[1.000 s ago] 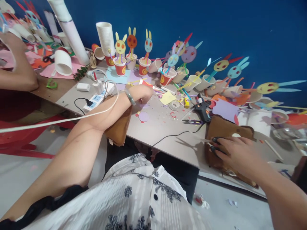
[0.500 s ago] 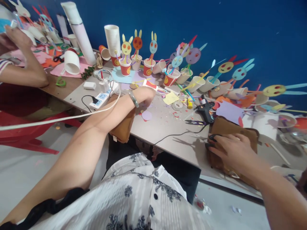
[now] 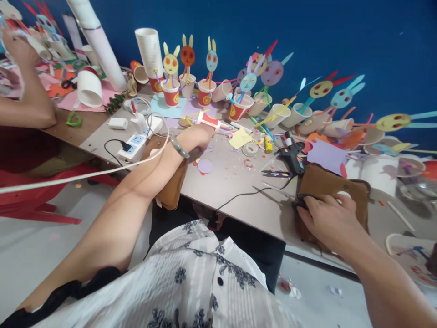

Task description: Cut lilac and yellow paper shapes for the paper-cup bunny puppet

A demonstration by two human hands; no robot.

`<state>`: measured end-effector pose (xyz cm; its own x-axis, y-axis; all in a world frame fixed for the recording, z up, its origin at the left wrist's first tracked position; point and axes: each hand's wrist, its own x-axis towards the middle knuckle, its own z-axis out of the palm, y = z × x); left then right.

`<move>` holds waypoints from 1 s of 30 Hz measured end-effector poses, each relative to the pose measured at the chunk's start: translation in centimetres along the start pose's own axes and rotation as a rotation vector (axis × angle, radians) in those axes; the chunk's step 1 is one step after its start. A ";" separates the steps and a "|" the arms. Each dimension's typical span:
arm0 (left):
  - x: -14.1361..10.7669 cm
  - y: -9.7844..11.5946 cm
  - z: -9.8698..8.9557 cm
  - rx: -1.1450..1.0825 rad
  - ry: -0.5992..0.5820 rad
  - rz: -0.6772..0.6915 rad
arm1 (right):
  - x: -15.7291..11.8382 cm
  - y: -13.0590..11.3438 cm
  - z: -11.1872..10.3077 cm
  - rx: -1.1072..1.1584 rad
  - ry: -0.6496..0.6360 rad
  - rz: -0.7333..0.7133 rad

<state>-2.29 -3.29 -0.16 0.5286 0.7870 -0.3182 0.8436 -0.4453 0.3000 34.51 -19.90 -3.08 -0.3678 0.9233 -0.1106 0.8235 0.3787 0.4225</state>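
My left hand reaches over the table beside a red-and-white paper cup lying on its side. Its fingers are turned down and mostly hidden, so whether they hold something does not show. A lilac paper circle lies just below that hand. My right hand is closed round the black handles of a pair of scissors, whose blades point left over the table. Beneath this hand is a brown pouch. Thread snips and a black glue gun lie nearby.
Paper cups with rabbit-faced figures line the blue wall. A power strip and white cable are at left, near another brown pouch under my left arm. Another person's arm is at far left. A tape roll lies mid-table.
The view has shifted slightly. My right hand has moved a little up and left over the pouch, and more of the scissors shows. My left hand stays near the lying cup.
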 end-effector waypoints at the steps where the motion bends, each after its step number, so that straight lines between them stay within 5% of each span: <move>1: -0.1 0.0 -0.1 0.085 -0.016 -0.115 | 0.1 -0.2 0.0 -0.007 0.030 -0.002; 3: -0.4 0.3 -0.4 0.140 -0.003 -0.157 | 0.2 -0.3 0.1 -0.015 0.069 -0.017; 11: -1.9 2.3 -0.4 0.096 -0.140 0.097 | 1.9 0.3 0.1 0.150 0.056 -0.017; 22: -1.5 3.6 0.2 0.178 -0.157 0.013 | 3.0 -1.5 0.3 0.209 0.258 0.079; 30: -1.3 2.8 0.4 0.139 -0.174 0.004 | 2.0 -2.0 0.3 0.059 0.145 0.028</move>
<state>-0.57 -5.69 0.77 0.5304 0.7049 -0.4709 0.8398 -0.5128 0.1783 32.25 -18.75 -4.39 -0.3993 0.9162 0.0337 0.8568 0.3599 0.3693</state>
